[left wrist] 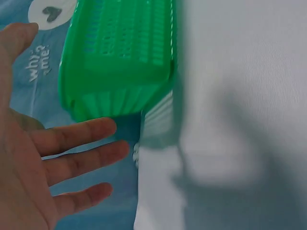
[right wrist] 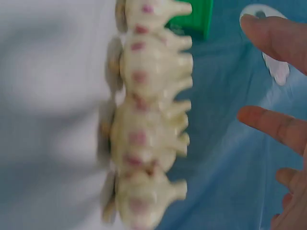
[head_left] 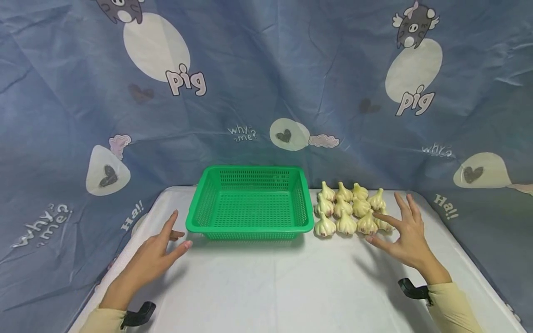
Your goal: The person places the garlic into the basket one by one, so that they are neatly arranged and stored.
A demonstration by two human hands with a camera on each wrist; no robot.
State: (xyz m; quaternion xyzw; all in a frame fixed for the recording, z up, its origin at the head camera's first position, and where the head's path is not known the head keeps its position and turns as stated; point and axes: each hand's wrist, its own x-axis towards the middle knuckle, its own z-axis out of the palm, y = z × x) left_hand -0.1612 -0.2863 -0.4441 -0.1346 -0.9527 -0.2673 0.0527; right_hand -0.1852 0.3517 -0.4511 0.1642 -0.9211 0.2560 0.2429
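A green plastic basket (head_left: 250,229) with perforated walls stands at the back middle of the table, and nothing lies inside it. Right of it, several garlic bulbs (head_left: 346,224) sit in close rows, stems upward. My left hand (head_left: 151,259) hovers beside the basket's front left corner with fingers spread; the left wrist view shows the palm (left wrist: 24,167) holding nothing. Over the right front of the garlic hangs my right hand (head_left: 405,236), fingers apart. In the right wrist view its fingers (right wrist: 273,124) stand apart from the bulbs (right wrist: 144,139), holding nothing.
A white table (head_left: 250,286) carries everything. Behind it and at both sides hangs a blue cloth (head_left: 258,69) printed with pigs and words. Black straps (head_left: 139,314) ring both wrists.
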